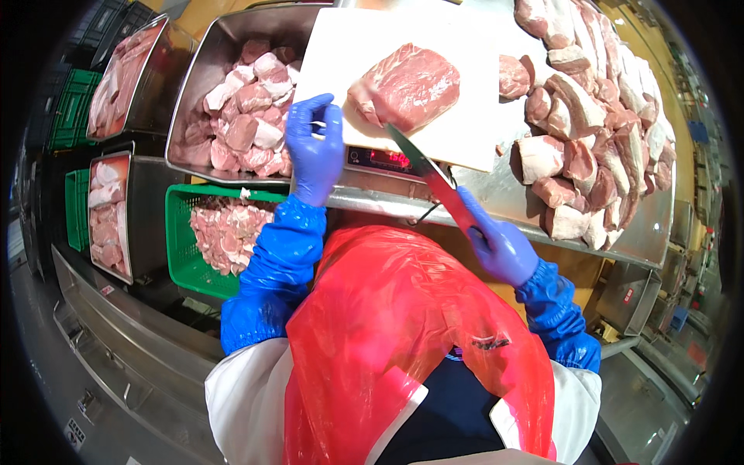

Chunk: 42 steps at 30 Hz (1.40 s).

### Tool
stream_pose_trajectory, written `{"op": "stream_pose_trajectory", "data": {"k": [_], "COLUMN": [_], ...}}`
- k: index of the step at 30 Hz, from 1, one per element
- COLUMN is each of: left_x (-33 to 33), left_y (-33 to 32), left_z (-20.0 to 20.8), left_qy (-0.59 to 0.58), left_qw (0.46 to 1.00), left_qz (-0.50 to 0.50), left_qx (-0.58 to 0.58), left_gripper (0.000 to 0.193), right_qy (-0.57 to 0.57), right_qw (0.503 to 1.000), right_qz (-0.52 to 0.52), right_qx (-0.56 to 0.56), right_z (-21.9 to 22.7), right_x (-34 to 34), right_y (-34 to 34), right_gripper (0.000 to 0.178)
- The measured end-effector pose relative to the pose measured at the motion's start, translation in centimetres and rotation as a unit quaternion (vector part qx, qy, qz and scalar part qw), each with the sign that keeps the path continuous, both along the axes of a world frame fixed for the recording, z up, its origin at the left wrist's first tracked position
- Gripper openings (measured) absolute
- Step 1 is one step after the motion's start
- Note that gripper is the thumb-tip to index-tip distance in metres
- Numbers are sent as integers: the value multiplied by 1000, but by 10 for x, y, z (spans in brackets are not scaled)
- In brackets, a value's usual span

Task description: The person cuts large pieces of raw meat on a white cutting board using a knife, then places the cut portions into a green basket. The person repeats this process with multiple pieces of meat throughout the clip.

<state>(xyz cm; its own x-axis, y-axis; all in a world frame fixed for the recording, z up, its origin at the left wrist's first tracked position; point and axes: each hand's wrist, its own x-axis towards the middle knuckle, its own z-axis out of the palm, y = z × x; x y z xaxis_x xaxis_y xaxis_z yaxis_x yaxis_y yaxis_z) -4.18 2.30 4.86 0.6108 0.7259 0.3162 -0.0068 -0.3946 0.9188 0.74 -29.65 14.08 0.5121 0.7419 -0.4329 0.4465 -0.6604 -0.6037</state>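
A thick slab of raw pork [415,85] lies on the white cutting board [333,46]. My right hand [504,252] is wrapped round a knife [415,155] at the board's near edge. The blade points up and left, its tip by the near edge of the slab; whether it touches the meat I cannot tell. My left hand [316,151] is over the board's left edge, fingers loosely bent with a gap inside and nothing visible in them. Below the board, a scale display [380,159] glows red, partly covered by the knife.
Left of the board stands a metal bin [177,139] of pork chunks. Nearer is a green basket [177,232] of small trimmings. More meat containers [143,217] line the far left. Many pork pieces [577,116] are piled on the metal table [651,225] at right.
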Motion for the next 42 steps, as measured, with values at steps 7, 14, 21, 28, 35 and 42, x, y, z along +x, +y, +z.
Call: {"op": "stream_pose_trajectory", "data": {"k": [7, 14, 21, 28, 35, 42], "left_x": [46, 44, 41, 25, -53, -298], "left_y": [56, 55, 46, 68, 9, 68], "left_z": [-28, -48, -44, -45, 24, -144], "left_qy": [88, -31, -70, -101, -196, 483], "left_qw": [949, 958, 955, 963, 930, 866], "left_qz": [-170, -193, -196, -160, -281, -111], "left_qx": [-252, -209, -212, -193, -131, -63], "left_gripper": [13, 10, 8, 12, 11, 24], "right_qy": [11, -54, -155, -186, -200, 111], "right_qw": [939, 980, 984, 962, 979, 956], "right_qz": [-168, -116, -51, 29, 40, -163], "right_qx": [300, 155, -67, -195, 21, 217], "right_z": [-2, -29, -17, -20, -63, -16], "right_x": [13, 51, -3, -26, 45, 120], "right_y": [103, 232, 193, 110, 195, 101], "right_gripper": [72, 68, 83, 91, 84, 60]}}
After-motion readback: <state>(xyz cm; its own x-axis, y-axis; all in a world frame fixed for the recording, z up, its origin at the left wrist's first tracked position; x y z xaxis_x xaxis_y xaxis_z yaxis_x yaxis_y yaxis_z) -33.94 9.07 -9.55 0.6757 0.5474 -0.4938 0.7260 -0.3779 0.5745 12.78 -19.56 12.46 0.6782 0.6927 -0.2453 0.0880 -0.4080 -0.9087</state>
